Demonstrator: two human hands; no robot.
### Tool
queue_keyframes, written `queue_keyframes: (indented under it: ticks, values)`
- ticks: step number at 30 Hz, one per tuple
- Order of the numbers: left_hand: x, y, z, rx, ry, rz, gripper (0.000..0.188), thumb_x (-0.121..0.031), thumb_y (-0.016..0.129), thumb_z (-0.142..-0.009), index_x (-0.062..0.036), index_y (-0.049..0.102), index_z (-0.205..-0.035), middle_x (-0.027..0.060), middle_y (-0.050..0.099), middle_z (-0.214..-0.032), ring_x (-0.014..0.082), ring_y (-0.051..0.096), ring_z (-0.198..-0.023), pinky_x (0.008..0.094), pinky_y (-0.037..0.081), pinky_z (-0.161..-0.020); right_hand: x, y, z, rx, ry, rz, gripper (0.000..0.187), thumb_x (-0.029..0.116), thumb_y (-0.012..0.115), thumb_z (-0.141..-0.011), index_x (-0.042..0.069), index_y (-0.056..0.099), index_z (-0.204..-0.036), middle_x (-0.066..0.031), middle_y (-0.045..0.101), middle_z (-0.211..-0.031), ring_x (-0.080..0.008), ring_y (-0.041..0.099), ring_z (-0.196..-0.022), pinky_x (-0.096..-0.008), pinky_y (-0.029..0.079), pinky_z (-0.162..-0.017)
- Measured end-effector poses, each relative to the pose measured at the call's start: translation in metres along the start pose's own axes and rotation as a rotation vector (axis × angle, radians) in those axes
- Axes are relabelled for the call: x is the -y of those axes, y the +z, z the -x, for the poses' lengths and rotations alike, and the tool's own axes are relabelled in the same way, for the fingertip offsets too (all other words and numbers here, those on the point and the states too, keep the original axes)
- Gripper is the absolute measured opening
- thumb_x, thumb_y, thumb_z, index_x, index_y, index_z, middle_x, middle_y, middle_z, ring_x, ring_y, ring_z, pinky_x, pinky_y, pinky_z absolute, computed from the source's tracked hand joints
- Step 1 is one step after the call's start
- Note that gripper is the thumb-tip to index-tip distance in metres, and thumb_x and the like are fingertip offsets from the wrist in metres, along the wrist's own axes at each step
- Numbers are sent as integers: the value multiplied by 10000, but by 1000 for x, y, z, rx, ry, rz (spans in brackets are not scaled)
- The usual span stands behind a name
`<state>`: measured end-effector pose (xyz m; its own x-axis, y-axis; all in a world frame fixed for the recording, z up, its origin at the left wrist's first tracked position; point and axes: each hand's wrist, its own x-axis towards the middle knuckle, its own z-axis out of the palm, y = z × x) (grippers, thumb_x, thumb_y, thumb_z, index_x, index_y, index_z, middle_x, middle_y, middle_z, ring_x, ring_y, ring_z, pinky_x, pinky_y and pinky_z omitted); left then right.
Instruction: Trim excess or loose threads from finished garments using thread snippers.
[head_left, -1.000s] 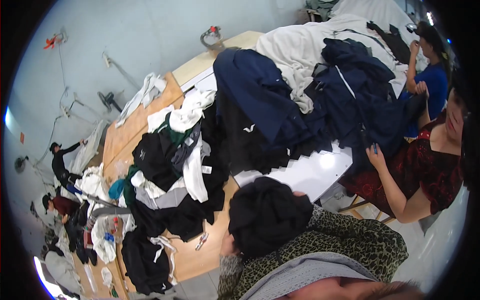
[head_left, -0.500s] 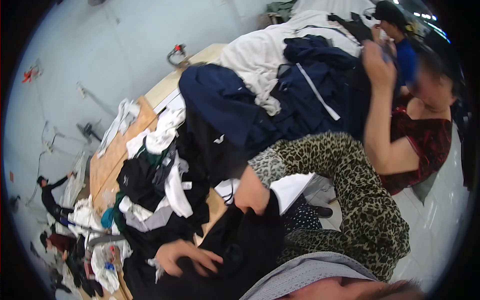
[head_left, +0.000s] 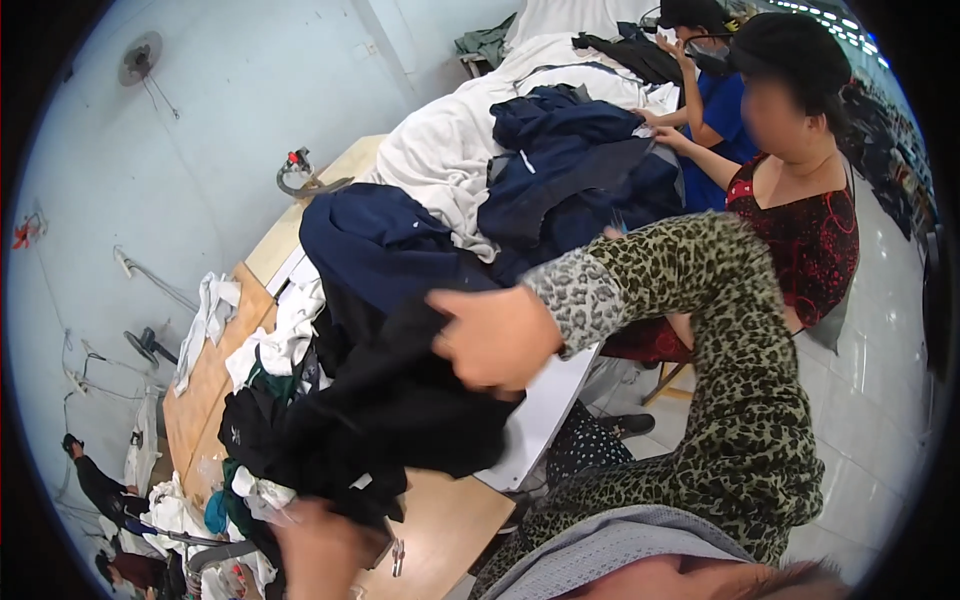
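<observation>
A black garment [head_left: 400,410] is spread between my hands, raised over the worktable. My right hand [head_left: 500,338], coming out of a leopard-print sleeve, is closed on its upper right part. Motion blurs my left hand [head_left: 325,548], which is at the garment's lower left edge; its fingers cannot be made out. A small metal tool [head_left: 398,558] lies on the bare wood of the table [head_left: 450,520] beside that hand. Dark navy garments [head_left: 375,230] are heaped beyond the black one.
White cloth [head_left: 430,150] covers the far part of the table. Mixed black and white garments [head_left: 285,330] are piled to the left. A co-worker in a red patterned top [head_left: 800,235] sits at the right, near another in blue [head_left: 715,130]. A clamp-like metal device [head_left: 300,180] stands at the table's far edge.
My right hand has lifted the black garment up and away from me, uncovering the wooden tabletop and the metal tool. My left hand has moved lower. The co-worker's raised arm has come down.
</observation>
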<state>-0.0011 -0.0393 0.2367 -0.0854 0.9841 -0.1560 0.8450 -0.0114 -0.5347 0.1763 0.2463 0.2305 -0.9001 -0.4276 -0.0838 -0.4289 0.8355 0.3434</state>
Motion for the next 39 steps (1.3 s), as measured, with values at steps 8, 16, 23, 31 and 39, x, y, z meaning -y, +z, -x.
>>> queue_keyframes:
  ticks: [8,16,23,31,39]
  values:
    - [58,35,38,-247,16,1092,345,-201,798,-566,14,595,-744,117,581,-785,321,544,-803,377,429,-814,-26,-12,30,-68,-39,-683,367,368,657,-816,20,606,-714,-136,570,-623,-325,572,-678,-403,434,-712]
    - [91,118,-5,-518,-404,1345,275,-159,696,-694,43,607,-858,38,608,-776,122,557,-762,261,437,-704,-49,43,9,-30,223,-1616,285,220,589,-915,-46,609,-1013,15,627,-871,-35,526,-815,-221,447,-745]
    - [40,169,-76,-735,-304,1198,476,-200,753,-709,-62,581,-1130,106,547,-1174,267,488,-1148,354,384,-968,-33,93,-60,-341,347,-1829,228,189,594,-896,-24,665,-934,70,584,-761,-18,469,-688,-194,379,-633]
    - [-11,111,-120,-266,45,1603,526,-223,765,-720,42,563,-1126,116,644,-940,161,591,-877,264,456,-813,-3,87,-121,-186,208,-1505,284,157,630,-871,-39,624,-1076,-52,675,-943,-67,576,-837,-235,466,-755]
    - [-30,178,-55,-327,-209,2293,286,-69,694,-777,16,634,-1043,29,646,-952,94,586,-862,226,458,-818,-1,138,-130,21,231,-1689,194,165,658,-860,-16,630,-925,46,590,-752,-18,498,-711,-197,423,-654]
